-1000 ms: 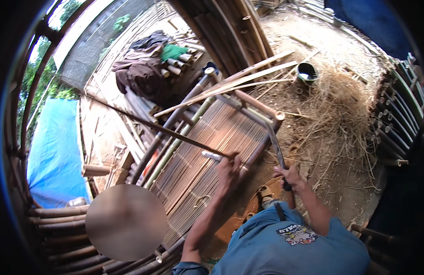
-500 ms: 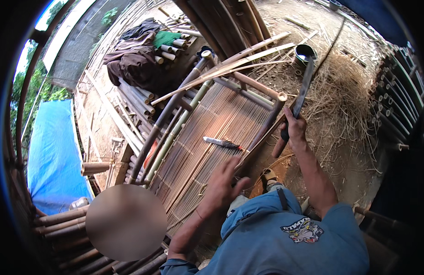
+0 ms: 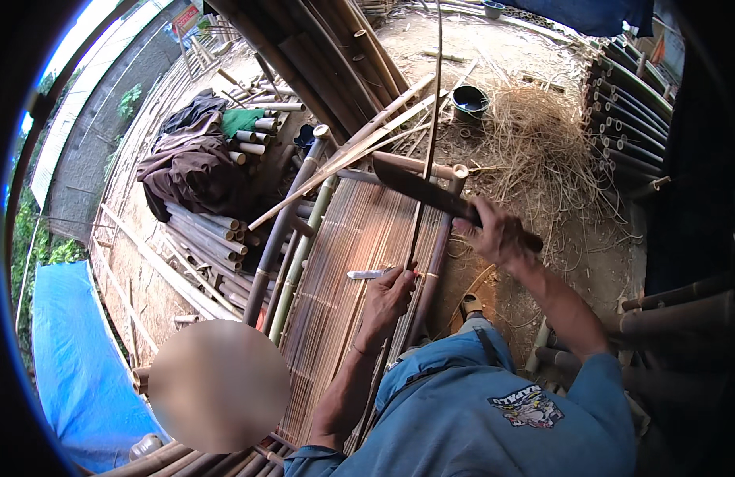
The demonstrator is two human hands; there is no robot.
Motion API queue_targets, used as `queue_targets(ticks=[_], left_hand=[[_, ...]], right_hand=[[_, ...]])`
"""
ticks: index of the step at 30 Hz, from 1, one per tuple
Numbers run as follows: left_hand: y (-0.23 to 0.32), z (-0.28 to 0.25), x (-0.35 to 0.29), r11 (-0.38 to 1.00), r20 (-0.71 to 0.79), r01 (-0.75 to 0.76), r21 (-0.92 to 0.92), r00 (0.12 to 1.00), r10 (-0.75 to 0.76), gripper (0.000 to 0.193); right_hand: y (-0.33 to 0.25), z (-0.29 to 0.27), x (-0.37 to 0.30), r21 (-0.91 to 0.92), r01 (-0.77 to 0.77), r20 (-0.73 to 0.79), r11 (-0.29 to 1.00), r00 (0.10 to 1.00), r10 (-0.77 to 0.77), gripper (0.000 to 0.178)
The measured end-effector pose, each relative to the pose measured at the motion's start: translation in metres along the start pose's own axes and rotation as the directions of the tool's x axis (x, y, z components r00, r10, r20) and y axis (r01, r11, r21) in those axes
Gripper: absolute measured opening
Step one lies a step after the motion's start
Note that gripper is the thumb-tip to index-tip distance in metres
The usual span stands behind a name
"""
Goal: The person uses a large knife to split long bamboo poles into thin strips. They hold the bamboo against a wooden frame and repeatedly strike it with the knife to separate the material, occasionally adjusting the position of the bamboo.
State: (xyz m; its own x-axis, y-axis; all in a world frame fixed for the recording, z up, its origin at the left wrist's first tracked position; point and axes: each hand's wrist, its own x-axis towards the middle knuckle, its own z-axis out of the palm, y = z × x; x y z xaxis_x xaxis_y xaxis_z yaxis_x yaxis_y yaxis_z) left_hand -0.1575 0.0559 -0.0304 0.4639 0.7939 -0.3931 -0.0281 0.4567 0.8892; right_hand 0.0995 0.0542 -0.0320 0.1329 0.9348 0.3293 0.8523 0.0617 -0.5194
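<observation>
My left hand (image 3: 390, 298) is closed round a long thin bamboo strip (image 3: 436, 95), which runs from the top of the view down past my left forearm. My right hand (image 3: 499, 234) grips a machete (image 3: 419, 188) by its handle. The dark blade points up and left and crosses the strip above my left hand. Below both hands lies a bamboo bench (image 3: 336, 238) with a slatted top. On its slats rests a small knife; its pale blade (image 3: 367, 273) shows, while my left hand hides the handle.
Split bamboo lengths (image 3: 359, 151) lie across the bench's far end. Beyond it stand a dark bucket (image 3: 469, 102) and a heap of shavings (image 3: 542, 135). Stacked poles (image 3: 630, 119) fill the right, cloth-covered poles (image 3: 193, 175) the left. A blue tarp (image 3: 81, 358) lies far left.
My left hand has gone from open fingers to a grip on the strip. In my right hand the machete has swung from pointing upward to pointing left across the strip.
</observation>
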Motion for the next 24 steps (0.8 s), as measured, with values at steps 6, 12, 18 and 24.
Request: queue_targets(ticks=[6,12,18,24], left_hand=[[0.002,-0.019,-0.011,0.992,-0.039,-0.071,0.108,0.996,0.076,0.026],[0.000,-0.022,-0.020,0.944,-0.075,-0.212,0.251,0.969,0.237,0.021],[-0.004,-0.031,-0.026,0.941,-0.082,-0.215,0.263,0.966,0.244,0.022],[-0.035,-0.039,-0.028,0.944,-0.053,-0.229,0.238,0.967,0.248,0.023]], right_hand=[[-0.059,0.023,-0.048,-0.050,0.156,0.073,0.987,0.986,-0.152,0.058],[-0.065,0.028,-0.041,-0.046,0.216,0.080,0.975,0.974,-0.212,0.057],[-0.059,0.042,-0.042,-0.050,0.265,0.064,0.963,0.963,-0.262,0.060],[-0.037,0.042,-0.048,-0.060,0.348,0.173,0.936,0.927,-0.333,0.058]])
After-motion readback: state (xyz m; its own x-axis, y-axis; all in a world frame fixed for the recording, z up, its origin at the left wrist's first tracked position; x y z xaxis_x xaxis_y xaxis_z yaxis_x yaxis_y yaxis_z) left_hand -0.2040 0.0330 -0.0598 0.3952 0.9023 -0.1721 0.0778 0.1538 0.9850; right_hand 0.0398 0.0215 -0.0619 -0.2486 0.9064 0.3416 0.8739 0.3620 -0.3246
